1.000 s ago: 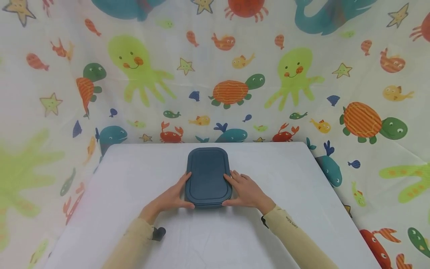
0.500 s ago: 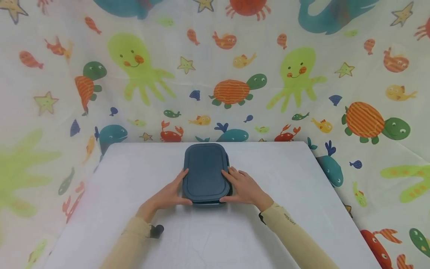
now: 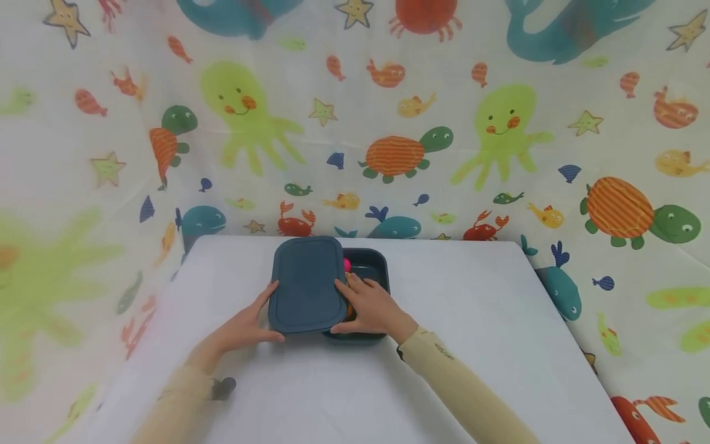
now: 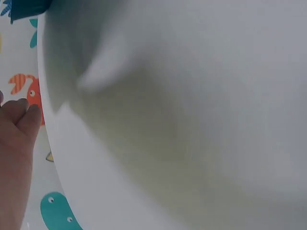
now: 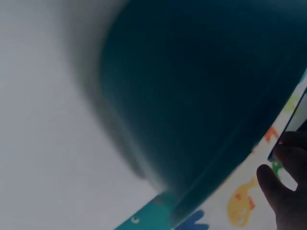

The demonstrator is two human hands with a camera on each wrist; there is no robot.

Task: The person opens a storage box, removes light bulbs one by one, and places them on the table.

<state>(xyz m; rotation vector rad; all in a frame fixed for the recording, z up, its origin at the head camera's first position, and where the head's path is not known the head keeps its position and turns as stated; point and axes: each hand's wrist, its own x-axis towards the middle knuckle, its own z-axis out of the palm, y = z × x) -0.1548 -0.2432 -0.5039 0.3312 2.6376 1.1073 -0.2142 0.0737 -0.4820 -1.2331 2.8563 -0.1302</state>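
A dark blue rectangular lid (image 3: pixel 307 283) is held raised at the left of a matching food container (image 3: pixel 360 338), overlapping its left part. My left hand (image 3: pixel 240 330) grips the lid's left edge, thumb at the near left corner. On its right edge, my right hand (image 3: pixel 374 308) holds it with fingertips and thumb, over the container. Inside the container show a pink round thing (image 3: pixel 347 265) and an orange thing (image 3: pixel 350 310), both partly hidden. In the right wrist view, the container's wall (image 5: pixel 192 105) looms large beside the right hand (image 5: pixel 288 177). Part of the left hand (image 4: pixel 17 129) shows in the left wrist view.
The container stands near the far edge of a white-covered table (image 3: pixel 471 308). Behind it hangs a white curtain (image 3: pixel 333 80) printed with sea animals, which also runs along both sides.
Both hands have lifted the lid off the container and moved it left, uncovering the container's right part and the coloured things inside. The container appears to stay in place.
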